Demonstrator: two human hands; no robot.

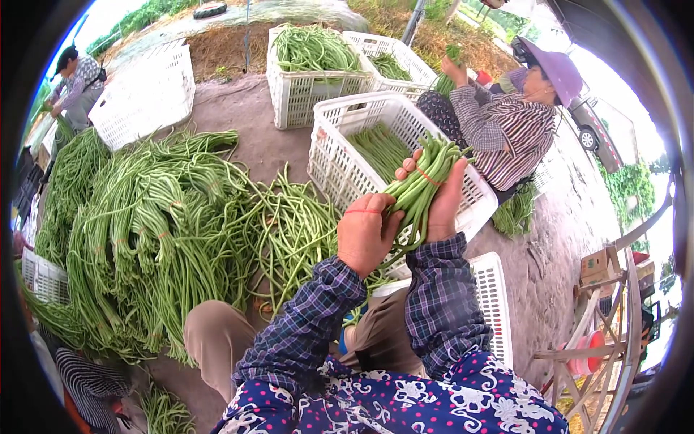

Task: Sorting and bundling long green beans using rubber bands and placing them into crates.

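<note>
My right hand (445, 203) holds a bunch of green yardlong beans (415, 187) tilted up in front of me. A red rubber band (428, 176) circles the bunch near its upper end. My left hand (364, 233) grips the bunch lower down, its fingers curled against the beans. Another red band (363, 211) lies across the left fingers. Beneath my hands stands a white plastic crate (347, 163) with long beans (379, 149) laid lengthwise inside. Loose long beans (298, 228) spread on the ground to the left of my left hand.
A large heap of bean bundles (157, 217), several banded, covers the left side. White crates of beans (320, 89) stand ahead. A co-worker in a purple hat (507, 125) sits at the right, another person (81, 81) at far left. A wooden rack (602, 325) stands right.
</note>
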